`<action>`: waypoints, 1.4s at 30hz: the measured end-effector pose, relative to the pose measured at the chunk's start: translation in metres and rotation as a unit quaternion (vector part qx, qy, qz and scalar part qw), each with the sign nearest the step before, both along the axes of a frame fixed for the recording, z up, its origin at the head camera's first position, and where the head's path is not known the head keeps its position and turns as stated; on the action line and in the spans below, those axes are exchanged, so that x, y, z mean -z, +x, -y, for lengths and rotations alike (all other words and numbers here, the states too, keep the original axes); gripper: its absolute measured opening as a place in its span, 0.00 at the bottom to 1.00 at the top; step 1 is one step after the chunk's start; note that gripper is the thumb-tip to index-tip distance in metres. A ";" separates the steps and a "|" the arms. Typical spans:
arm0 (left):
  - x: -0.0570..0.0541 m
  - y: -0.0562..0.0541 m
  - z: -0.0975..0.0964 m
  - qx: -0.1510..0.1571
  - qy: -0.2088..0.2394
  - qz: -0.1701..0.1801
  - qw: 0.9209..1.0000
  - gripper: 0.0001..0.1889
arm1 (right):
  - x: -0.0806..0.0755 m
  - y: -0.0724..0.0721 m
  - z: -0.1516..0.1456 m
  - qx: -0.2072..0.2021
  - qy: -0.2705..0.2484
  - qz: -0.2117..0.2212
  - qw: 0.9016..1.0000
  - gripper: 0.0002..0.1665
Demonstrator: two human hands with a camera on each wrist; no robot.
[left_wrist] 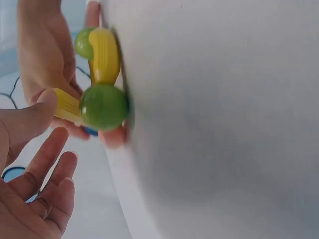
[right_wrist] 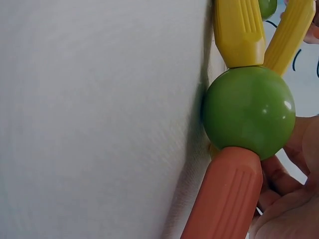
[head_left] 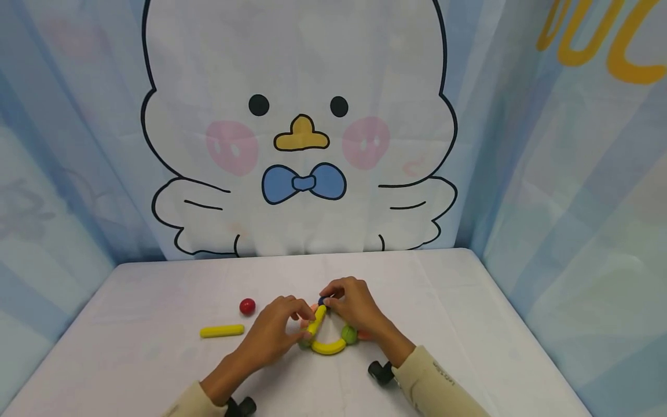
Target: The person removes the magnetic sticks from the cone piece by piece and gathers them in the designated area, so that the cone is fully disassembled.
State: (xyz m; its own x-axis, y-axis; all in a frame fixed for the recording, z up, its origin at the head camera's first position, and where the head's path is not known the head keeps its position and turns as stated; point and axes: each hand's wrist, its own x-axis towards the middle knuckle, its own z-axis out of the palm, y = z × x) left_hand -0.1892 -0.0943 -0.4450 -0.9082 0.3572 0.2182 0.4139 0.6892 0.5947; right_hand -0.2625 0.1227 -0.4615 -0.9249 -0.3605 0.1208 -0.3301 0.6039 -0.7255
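A small frame of toy building sticks and balls lies on the table. Its lower side is a curved yellow stick [head_left: 329, 347] between two green balls [head_left: 350, 334], and a straight yellow stick [head_left: 317, 318] leans up from the left green ball [left_wrist: 103, 107]. My left hand [head_left: 276, 327] holds that straight stick, the thumb against it in the left wrist view. With thumb and fingertips my right hand [head_left: 356, 304] pinches a dark blue ball [head_left: 322, 300] at the stick's upper end. An orange stick [right_wrist: 224, 194] joins the right green ball; fingers partly cover other orange pieces.
Left of the hands, a red ball [head_left: 247, 306] and a loose straight yellow stick [head_left: 222, 330] lie on the white-covered table [head_left: 130, 347]. A curtain with a cartoon bird [head_left: 302, 226] hangs behind the table's far edge. Black wrist cameras [head_left: 381, 372] sit under both forearms.
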 end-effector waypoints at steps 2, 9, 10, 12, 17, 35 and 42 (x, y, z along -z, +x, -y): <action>-0.002 -0.001 0.005 -0.013 -0.002 -0.006 1.000 0.16 | 0.000 0.000 0.000 0.001 -0.001 0.005 1.000 0.07; 0.000 -0.002 0.016 -0.037 -0.010 -0.006 0.999 0.20 | 0.000 0.000 0.000 -0.001 -0.006 0.005 1.000 0.07; 0.001 -0.002 0.016 -0.035 -0.013 -0.003 0.999 0.21 | 0.000 0.000 0.000 -0.001 -0.005 0.004 1.000 0.07; 0.002 -0.002 0.015 -0.030 -0.021 0.002 0.999 0.22 | 0.000 0.000 -0.001 0.000 -0.004 0.002 1.000 0.07; 0.005 -0.006 0.008 -0.034 -0.037 -0.013 0.999 0.19 | 0.000 0.000 0.000 0.000 -0.001 0.001 1.000 0.07; 0.013 -0.011 0.010 -0.102 -0.042 -0.005 0.994 0.16 | 0.001 -0.001 0.001 0.004 0.007 0.001 1.000 0.07; 0.014 -0.007 0.015 -0.109 -0.022 0.020 0.994 0.17 | 0.001 -0.001 0.001 0.005 0.008 0.002 1.000 0.07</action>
State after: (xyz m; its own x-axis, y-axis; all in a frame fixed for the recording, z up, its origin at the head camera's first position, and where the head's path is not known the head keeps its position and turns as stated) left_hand -0.1961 -0.1096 -0.4595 -0.9726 0.1601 0.1684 0.2289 0.7847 0.5760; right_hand -0.2633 0.1215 -0.4626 -0.9291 -0.3527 0.1115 -0.3208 0.6183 -0.7174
